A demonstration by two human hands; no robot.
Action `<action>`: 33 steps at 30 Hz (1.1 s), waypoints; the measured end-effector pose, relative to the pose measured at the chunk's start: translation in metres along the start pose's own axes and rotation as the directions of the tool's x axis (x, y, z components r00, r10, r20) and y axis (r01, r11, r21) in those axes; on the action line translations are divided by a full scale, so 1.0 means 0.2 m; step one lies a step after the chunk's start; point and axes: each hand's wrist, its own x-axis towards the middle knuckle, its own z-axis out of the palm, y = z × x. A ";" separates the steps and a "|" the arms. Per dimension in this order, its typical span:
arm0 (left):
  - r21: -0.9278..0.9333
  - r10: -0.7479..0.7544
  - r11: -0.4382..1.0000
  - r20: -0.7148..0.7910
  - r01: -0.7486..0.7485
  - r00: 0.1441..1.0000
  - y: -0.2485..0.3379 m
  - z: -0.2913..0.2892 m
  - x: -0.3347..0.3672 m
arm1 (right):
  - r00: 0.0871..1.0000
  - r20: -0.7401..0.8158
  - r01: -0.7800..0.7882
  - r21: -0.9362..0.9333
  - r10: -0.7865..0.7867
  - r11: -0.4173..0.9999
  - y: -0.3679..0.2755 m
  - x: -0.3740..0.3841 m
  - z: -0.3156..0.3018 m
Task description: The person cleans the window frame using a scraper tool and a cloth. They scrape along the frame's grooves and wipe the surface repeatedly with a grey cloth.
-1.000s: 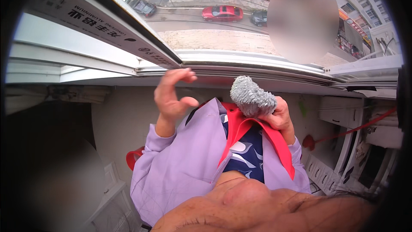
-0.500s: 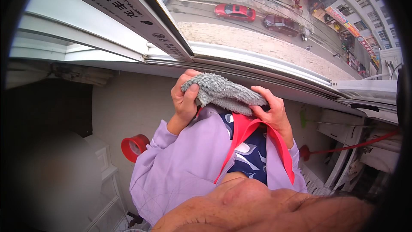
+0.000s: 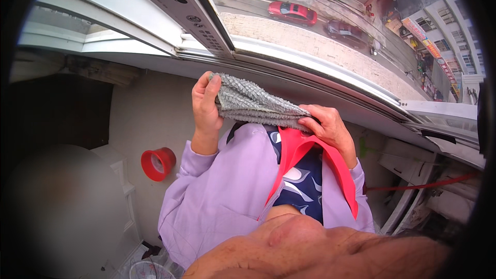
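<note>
A grey fluffy cleaning cloth is stretched between my two hands, in front of my chest and just short of the window track. My left hand pinches its left end, thumb on top. At the other end my right hand grips the cloth between thumb and fingers. Folds run lengthwise along the cloth, and its underside is hidden. Beyond it lies the sliding window's track, with a window frame post standing at its left part.
A red bucket stands on the floor to my left. At the right are a red pole and a white cabinet. Past the window, a street with a red car shows far below. A blurred pale shape fills the lower left.
My left hand has moved left and slightly up, pulling the cloth longer and flatter. My right hand keeps its end. The view has shifted slightly.
</note>
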 end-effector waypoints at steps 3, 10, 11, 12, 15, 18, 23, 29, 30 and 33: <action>-0.081 -0.024 0.997 -0.083 0.017 0.996 -0.02 0.00 -0.03 | 0.981 -0.120 0.162 0.080 -0.151 0.984 0.01 0.03 -0.03; -0.215 0.045 0.972 -0.214 -0.093 0.976 -0.04 -0.04 -0.08 | 0.984 0.176 0.038 -0.118 -0.016 0.992 0.04 0.01 0.00; -0.233 0.033 0.968 -0.249 -0.093 0.968 -0.06 -0.02 -0.08 | 0.989 0.111 0.104 -0.064 -0.096 0.993 0.05 0.01 0.00; -0.252 0.019 0.963 -0.281 -0.092 0.959 -0.07 -0.01 -0.08 | 0.984 0.041 0.172 -0.013 -0.171 0.985 0.06 0.01 -0.02; -0.205 0.056 0.968 -0.375 -0.142 0.925 -0.09 -0.10 -0.06 | 0.979 0.016 0.203 -0.032 -0.203 0.979 0.02 0.01 -0.08; -0.160 0.117 0.965 -0.452 -0.209 0.884 -0.06 -0.15 -0.05 | 0.991 0.096 0.118 -0.285 -0.094 0.951 0.02 -0.02 -0.12; 0.067 0.212 0.977 -0.275 -0.202 0.938 -0.01 -0.04 -0.08 | 0.987 0.138 0.085 0.015 -0.086 0.996 0.02 -0.08 -0.21; 0.170 0.091 0.983 -0.151 -0.065 0.984 0.01 0.12 -0.11 | 0.982 0.157 0.071 0.205 -0.105 0.976 -0.04 -0.05 -0.22; 0.228 0.097 0.971 -0.134 -0.065 0.986 0.02 0.13 -0.12 | 0.966 0.255 -0.008 0.161 -0.034 0.987 -0.09 -0.04 -0.23; 0.389 0.098 0.919 -0.056 -0.069 0.994 0.05 0.19 -0.10 | 0.947 0.311 0.034 0.163 -0.084 0.986 -0.11 0.00 -0.15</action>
